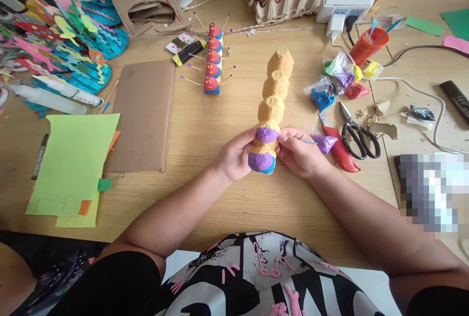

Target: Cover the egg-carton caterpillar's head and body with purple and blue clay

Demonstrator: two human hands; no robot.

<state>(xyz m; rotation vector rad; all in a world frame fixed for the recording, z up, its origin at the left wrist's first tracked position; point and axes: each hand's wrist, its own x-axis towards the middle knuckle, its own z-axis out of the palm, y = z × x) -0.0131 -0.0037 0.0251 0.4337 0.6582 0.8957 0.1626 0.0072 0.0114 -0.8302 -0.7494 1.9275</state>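
Note:
A long bumpy egg-carton strip [275, 86], painted orange-yellow, is held up off the table between my two hands. Purple clay covers its two nearest bumps, and blue shows at the near end. My left hand [238, 155] grips the strip's left side, with its thumb beside the upper purple patch. On the right side, my right hand [300, 154] has its fingertips against that same patch and also holds a thin blue stick [309, 142]. Farther back stands a finished-looking red, blue and yellow caterpillar [213, 62] with purple-tipped sticks.
Scissors [357, 135], a red cutter [342, 152] and bagged clay [322, 98] lie to the right, near a red cup [368, 47]. Cardboard [142, 115] and green paper [69, 159] are at left. Egg trays [293, 1] and a power strip [346, 6] stand behind.

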